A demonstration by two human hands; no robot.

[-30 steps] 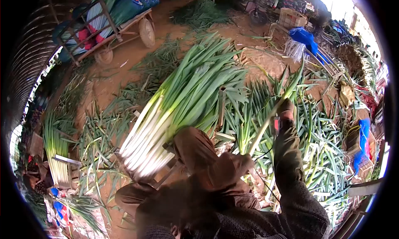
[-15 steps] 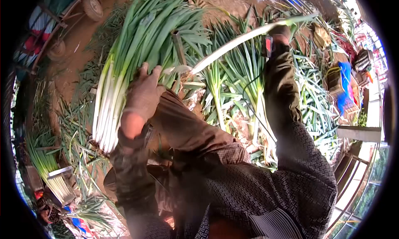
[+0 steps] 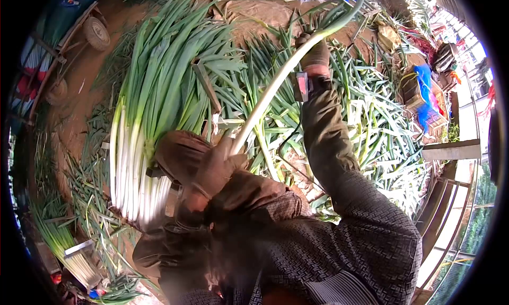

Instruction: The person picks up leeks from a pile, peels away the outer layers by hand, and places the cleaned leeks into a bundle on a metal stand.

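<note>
The leek (image 3: 268, 95) is stretched between both hands. The left hand (image 3: 214, 167) is clenched round its white root end, and the right hand (image 3: 316, 53) clasps it where the shaft turns green. It bows, smooth and pale, with its leaves trailing past the upper grip. This looks like the cleaning step. Next, the stalk would need swinging left of the lower grip onto the bundle (image 3: 140, 130) of aligned white shafts. Flat loose leaves (image 3: 382, 124) lie right of the upper grip.

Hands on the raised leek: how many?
2. The left hand grips the white lower end of the leek; the right hand holds it higher up, where it turns green. No other hands show, though some may be hidden.
</note>
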